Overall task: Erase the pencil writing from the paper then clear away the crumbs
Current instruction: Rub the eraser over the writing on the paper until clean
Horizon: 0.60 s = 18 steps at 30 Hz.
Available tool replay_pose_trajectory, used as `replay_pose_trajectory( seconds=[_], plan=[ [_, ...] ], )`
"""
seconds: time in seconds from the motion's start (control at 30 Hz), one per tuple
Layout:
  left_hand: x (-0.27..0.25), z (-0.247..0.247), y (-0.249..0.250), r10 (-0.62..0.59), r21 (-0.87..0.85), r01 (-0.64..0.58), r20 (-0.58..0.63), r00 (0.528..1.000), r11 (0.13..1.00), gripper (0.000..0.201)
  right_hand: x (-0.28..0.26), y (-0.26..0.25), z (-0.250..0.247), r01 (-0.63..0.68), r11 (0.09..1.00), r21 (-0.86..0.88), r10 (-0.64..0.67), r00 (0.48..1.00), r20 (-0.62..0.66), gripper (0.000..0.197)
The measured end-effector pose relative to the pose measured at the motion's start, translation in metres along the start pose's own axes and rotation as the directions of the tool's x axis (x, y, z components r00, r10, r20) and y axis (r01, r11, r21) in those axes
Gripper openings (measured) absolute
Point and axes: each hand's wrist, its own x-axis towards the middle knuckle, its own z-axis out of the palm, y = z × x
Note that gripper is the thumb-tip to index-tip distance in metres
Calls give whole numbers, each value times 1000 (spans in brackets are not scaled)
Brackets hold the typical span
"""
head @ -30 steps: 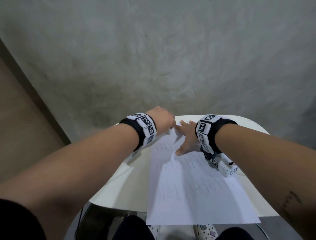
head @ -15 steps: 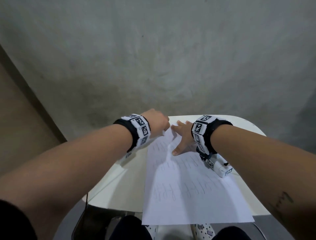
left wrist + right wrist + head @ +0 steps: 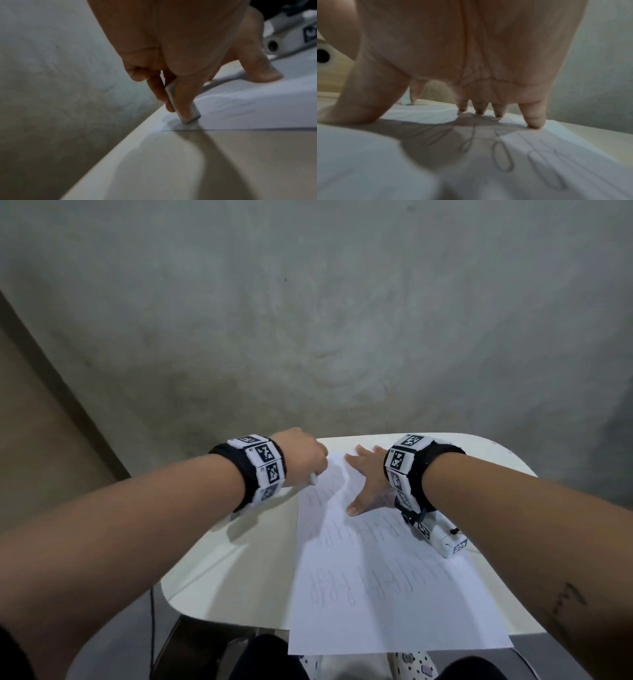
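Observation:
A white sheet of paper with rows of looped pencil writing lies on a small cream table. My left hand pinches a small white eraser between thumb and fingers, its lower end pressed on the paper's far left corner. My right hand lies flat with spread straight fingers pressing the top of the paper. The writing runs under its palm. The eraser shows beyond the right thumb. I make out no crumbs.
The table's far edge sits close behind both hands, with grey concrete floor beyond. The paper's near end overhangs the table's front edge above my knees. A thin cable hangs off the left side.
Both hands stay at the top of the sheet. The left hand shifted slightly left and back with the eraser, near the paper's corner. The right hand kept pressing the paper flat.

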Motion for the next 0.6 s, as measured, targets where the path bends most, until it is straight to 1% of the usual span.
replay_pose_trajectory(
  seconds=[0.07, 0.1, 0.17, 0.23, 0.37, 0.43, 0.5, 0.57, 0.6],
  plan=[
    [-1, -2, -4, -3, 40, 1, 50, 999, 999, 20, 0, -1, 0, 5, 1000, 13, -5, 1000, 1, 128],
    [2, -7, -2, -10, 62, 7, 52, 999, 998, 20, 0, -2, -3, 8, 1000, 22, -9, 1000, 9, 129],
    [8, -17, 9, -19, 53, 20, -14, 1000, 998, 20, -2, -3, -7, 14, 999, 38, -15, 1000, 19, 125],
    [12, -20, 18, -21, 2, 22, -75, 997, 1000, 24, -5, -3, -8, 33, 999, 27, -33, 999, -23, 117],
    [4, -5, 11, -33, -80, 28, -69, 997, 996, 21, -4, -2, -3, 16, 1000, -19, -16, 1000, -3, 125],
    [1, 1, 9, -35, -88, 27, -89, 995, 996, 19, -2, 7, -3, -14, 1000, 1, 14, 1000, 17, 127],
    [1, 3, 11, -33, -72, 26, -104, 994, 997, 18, -9, 21, -4, -64, 997, -33, 64, 998, -4, 126],
    [3, 1, 11, -32, -57, 27, -79, 996, 998, 18, -16, 36, -4, -75, 995, -62, 75, 997, -4, 122],
    [4, -2, 9, -35, -50, 32, -46, 998, 998, 19, -20, 39, -5, -69, 996, -62, 69, 998, 9, 120]
  ],
)
